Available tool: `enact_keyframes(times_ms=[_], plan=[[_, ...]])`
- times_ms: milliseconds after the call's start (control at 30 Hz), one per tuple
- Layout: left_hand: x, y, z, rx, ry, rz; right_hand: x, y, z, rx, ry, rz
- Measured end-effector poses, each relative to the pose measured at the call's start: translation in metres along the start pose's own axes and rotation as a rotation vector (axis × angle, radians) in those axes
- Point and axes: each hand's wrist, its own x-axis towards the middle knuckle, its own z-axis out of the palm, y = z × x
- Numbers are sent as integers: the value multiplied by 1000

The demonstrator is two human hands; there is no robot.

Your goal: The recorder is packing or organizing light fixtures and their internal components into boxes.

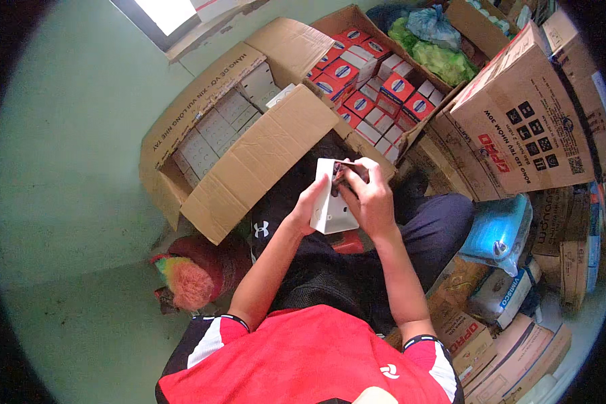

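Observation:
Over my lap, a small white box [337, 221] is tilted with its opening away from me. Small dark marks or holes show on its near face. My left hand [308, 207] grips its left side. At the opening, the fingers of my right hand [370, 196] are bent into the box. They close around something dark that I cannot make out, partly hidden by the fingers and in shadow. Just beyond, an open cardboard carton [259, 161] holds rows of similar white boxes [217, 124].
Far right of the carton, another open carton [352, 21] holds red-and-white boxes [360, 103]. Large closed cartons [518, 121] and a blue plastic-wrapped package [497, 229] crowd my right. A red bundle with an orange fluffy top [192, 283] lies at left by the green wall [81, 202].

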Motion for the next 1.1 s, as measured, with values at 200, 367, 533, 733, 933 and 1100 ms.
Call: enact_keyframes(times_ms=[200,367,533,733,933,1100], plan=[[4,28,20,8,-154,183,-14,-2,12,121,-10,-44],[21,-6,-6,154,-103,-53,-2,13,-1,326,30,226],[13,-3,29,-12,85,-3,2,16,-1,423,55,94],[22,14,24,68,-30,20,5,33,-22,336,-300,-2],[28,22,24,60,-21,-59,30,15,-18,284,55,-75],[27,38,22,101,-89,-10,36,28,-36,265,-171,-126]])
